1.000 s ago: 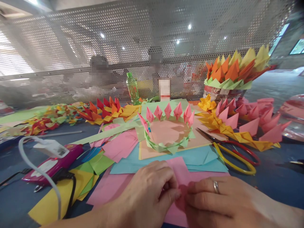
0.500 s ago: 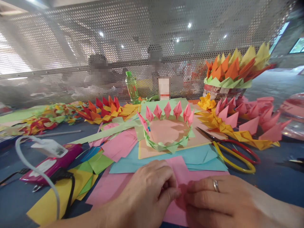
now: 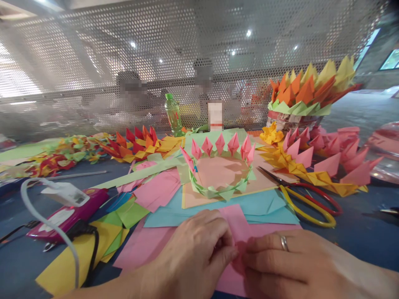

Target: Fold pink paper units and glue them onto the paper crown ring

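A strip of pink paper (image 3: 234, 216) lies between my hands, over larger pink sheets (image 3: 140, 249). My left hand (image 3: 199, 241) is curled, with thumb and forefinger pinching the pink paper near its middle. My right hand (image 3: 280, 257), with a ring on one finger, has its fingers together and their tips pressed on the same paper from the right; the lower fingertips are in shadow. Just beyond are blue sheets (image 3: 268, 205). Behind them stands a ring of folded light green paper (image 3: 218, 193) with pink folded points (image 3: 220, 143) along its far side.
Scissors (image 3: 307, 199) with red and yellow handles lie at the right. Yellow and pink folded chains (image 3: 327, 166) are behind them. A pink power strip (image 3: 68, 220) with cables sits at the left. A green-capped bottle (image 3: 173, 116) stands before a perforated metal screen (image 3: 187, 41).
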`<state>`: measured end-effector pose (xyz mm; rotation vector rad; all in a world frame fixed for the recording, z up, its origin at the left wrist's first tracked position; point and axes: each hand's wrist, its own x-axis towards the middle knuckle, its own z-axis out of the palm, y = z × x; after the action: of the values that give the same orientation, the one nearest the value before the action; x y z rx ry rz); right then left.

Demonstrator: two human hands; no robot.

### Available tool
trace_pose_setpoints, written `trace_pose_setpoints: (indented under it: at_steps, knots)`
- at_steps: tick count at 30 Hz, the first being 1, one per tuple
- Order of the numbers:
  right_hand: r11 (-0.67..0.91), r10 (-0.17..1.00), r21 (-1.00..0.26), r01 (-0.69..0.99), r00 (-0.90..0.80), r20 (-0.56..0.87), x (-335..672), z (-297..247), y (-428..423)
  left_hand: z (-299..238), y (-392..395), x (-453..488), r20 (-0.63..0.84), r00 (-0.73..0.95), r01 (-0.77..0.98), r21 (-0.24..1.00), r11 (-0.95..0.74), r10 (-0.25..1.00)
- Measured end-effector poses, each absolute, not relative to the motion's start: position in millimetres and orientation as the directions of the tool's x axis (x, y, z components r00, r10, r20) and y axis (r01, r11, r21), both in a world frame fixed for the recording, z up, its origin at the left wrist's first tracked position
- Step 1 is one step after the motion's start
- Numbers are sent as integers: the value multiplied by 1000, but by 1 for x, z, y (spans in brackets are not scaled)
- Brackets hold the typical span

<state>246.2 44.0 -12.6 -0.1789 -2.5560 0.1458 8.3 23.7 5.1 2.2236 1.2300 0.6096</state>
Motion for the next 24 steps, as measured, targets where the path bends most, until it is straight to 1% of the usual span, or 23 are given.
trace_pose_setpoints:
  at_steps: [3, 10, 12, 16, 19, 22, 24]
  knots:
    - [985, 165, -129, 115, -844, 510, 246, -6, 42, 4, 24, 8, 125, 487, 627, 639, -445, 864]
    - [958, 284, -110, 263, -842, 459, 242, 20, 33, 5, 25, 8, 120, 510, 616, 640, -459, 852]
    - [956, 292, -105, 275, -842, 453, 242, 23, 32, 6, 25, 8, 112, 507, 626, 634, -455, 855]
    - [949, 310, -174, 262, -871, 381, 238, 20, 31, 5, 24, 8, 160, 512, 627, 603, -494, 844]
    - [932, 359, -203, 300, -835, 417, 233, 6, 33, 3, 25, 7, 177, 517, 616, 603, -507, 837]
    - [946, 325, -152, 287, -813, 483, 230, -17, 37, 2, 25, 7, 175, 515, 614, 608, -504, 839]
    - [935, 346, -128, 330, -775, 529, 228, -31, 39, 2, 25, 7, 170, 506, 620, 610, -493, 846]
